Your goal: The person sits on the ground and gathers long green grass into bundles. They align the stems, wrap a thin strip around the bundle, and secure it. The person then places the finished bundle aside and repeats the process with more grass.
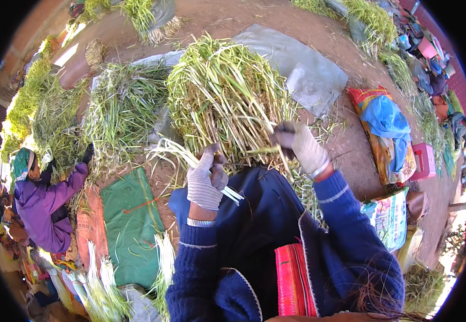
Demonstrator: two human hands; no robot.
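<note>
My left hand (207,179), in a pale knit glove with dark fingertips, is closed around a small bunch of peeled white stalks (182,154). Its stalk ends stick out below the palm. My right hand (297,145), gloved alike, is to the right, its fingers bent at some thin yellowish leaves or peelings (263,150); the fingertips are blurred, so the grip is hard to tell. Directly beyond both hands, over my dark-clothed lap, lies a large heap of green-topped allium-like stalks (225,96) with brownish lower ends.
A second green heap (124,108) lies left, near a person in purple (50,201) reaching toward it. Green (130,225) and orange (91,225) woven sacks lie lower left, beside cleaned white bundles (96,277). A grey sheet (297,60), blue cloth (386,116) and pink container (423,162) are right.
</note>
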